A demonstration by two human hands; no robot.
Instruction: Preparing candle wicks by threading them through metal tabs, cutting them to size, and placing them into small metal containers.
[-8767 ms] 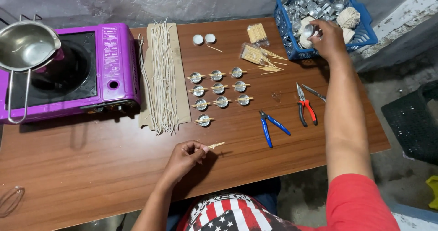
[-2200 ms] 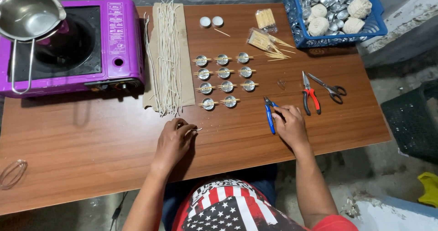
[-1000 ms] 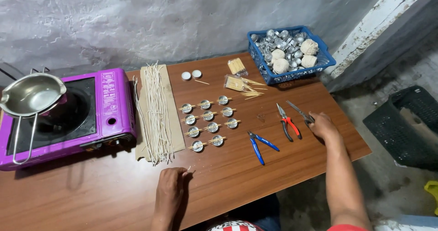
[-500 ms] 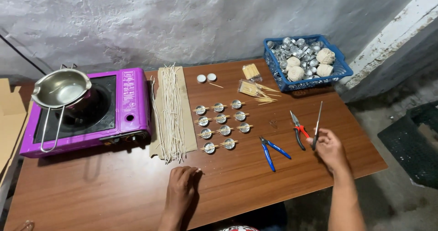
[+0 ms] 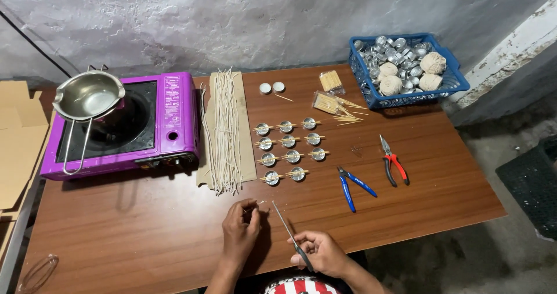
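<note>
The right grip is clamped on scissors, the left grip pinched together on a small wick over the tabletop.

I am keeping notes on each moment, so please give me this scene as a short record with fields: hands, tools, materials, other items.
left hand: left hand pinches a small wick piece on the table
right hand: right hand holds scissors, tips toward the left hand
tools: blue pliers; red pliers
materials: wicks; small metal cups
other items: blue basket; purple stove with metal pot
</note>
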